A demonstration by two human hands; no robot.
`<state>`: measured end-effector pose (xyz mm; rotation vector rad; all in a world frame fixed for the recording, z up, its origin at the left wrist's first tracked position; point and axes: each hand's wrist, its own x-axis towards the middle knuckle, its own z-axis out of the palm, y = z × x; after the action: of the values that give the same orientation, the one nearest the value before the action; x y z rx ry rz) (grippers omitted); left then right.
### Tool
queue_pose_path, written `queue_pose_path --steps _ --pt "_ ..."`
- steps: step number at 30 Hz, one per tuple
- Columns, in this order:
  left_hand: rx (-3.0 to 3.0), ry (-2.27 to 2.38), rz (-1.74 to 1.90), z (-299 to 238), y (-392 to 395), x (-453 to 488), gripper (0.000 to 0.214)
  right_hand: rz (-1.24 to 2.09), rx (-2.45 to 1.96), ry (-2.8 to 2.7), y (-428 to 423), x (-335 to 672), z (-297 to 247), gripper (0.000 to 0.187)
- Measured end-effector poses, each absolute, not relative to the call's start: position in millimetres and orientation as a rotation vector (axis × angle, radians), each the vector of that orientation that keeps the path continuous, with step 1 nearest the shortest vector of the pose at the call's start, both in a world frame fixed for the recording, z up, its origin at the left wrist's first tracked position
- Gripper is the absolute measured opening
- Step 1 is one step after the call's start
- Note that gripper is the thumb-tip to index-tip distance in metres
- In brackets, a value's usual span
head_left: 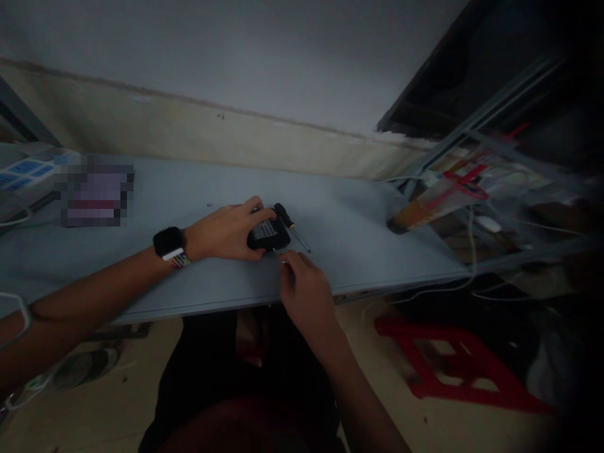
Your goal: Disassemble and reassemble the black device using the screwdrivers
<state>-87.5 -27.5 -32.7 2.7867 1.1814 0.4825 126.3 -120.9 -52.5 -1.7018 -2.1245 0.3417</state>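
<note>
A small black device [268, 233] with a printed pale label lies on the grey-blue table [372, 251]. My left hand [231, 229], with a dark watch [168, 241] on its wrist, grips the device from the left, fingers over its far side and thumb at its near edge. My right hand [306, 283] is closed on a thin metal tool [276, 251], whose tip meets the device's near edge. The fingers hide most of that tool, so its kind is unclear. Just beyond the device lies a screwdriver [292, 226] with a black and yellow handle.
A tilted plastic cup [425, 204] with brown drink and red straps stands at the table's right end, beside a metal rack [509, 258]. On the left are a pixelated item [97, 195] and a box with blue labels [28, 173]. A red stool [453, 362] sits on the floor.
</note>
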Motion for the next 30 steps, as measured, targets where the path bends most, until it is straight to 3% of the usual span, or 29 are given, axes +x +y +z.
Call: queue_pose_path --steps 8,30 --pt "2.815 1.251 0.482 -38 -27 -85 0.049 0.358 -1.744 -2.193 -117 126 -36 0.023" --pt "2.801 1.2 0.526 -42 -28 -82 0.045 0.237 -1.752 -2.39 -98 131 -21 0.024"
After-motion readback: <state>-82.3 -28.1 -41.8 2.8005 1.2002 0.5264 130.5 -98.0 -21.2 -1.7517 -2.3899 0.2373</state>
